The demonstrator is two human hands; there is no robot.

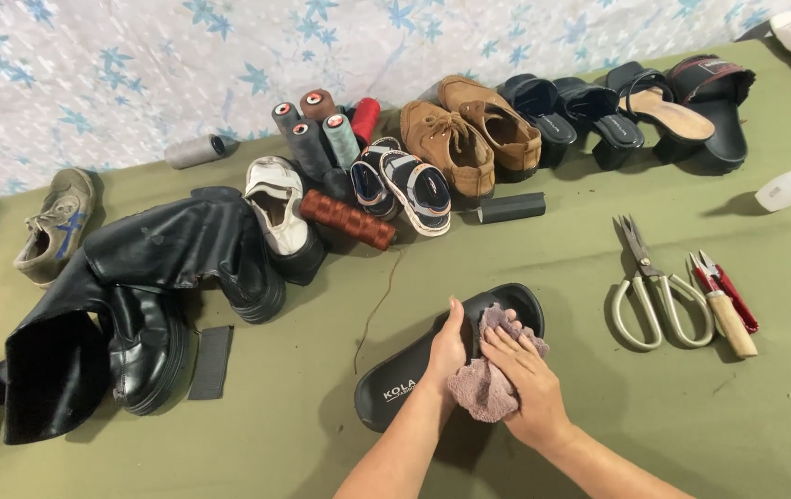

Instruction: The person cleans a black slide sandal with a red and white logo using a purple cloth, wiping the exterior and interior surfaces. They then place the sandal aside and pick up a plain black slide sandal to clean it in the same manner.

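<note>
Head view, surface: an olive-green table (598, 407) is carrying everything; no bin or box is showing, and the shoes are lying loose on it.
Slide: a black slide sandal (414, 370) is lying near the front middle of the table, its strap end pointing away from the person.
Left arm: it is coming up from the bottom edge, bare forearm angling toward the sandal.
Left hand (448, 346): it is gripping the sandal's near edge, thumb on top, fingers curling under out of sight.
Right arm: it is entering from the lower right, wrist bent inward.
Right hand (529, 383): its fingers are lying nearly flat and close together, pressing a mauve cloth (483, 388) onto the sandal's footbed beside the strap.
Right of the hands: large scissors (654, 296) and small red snips (726, 288) are lying just beside each other.
Back row: thread cones (317, 134), brown suede shoes (469, 139) and black heeled sandals (589, 111) are lining the wall.
Left side: tall black boots (137, 296) are slumping over.
</note>
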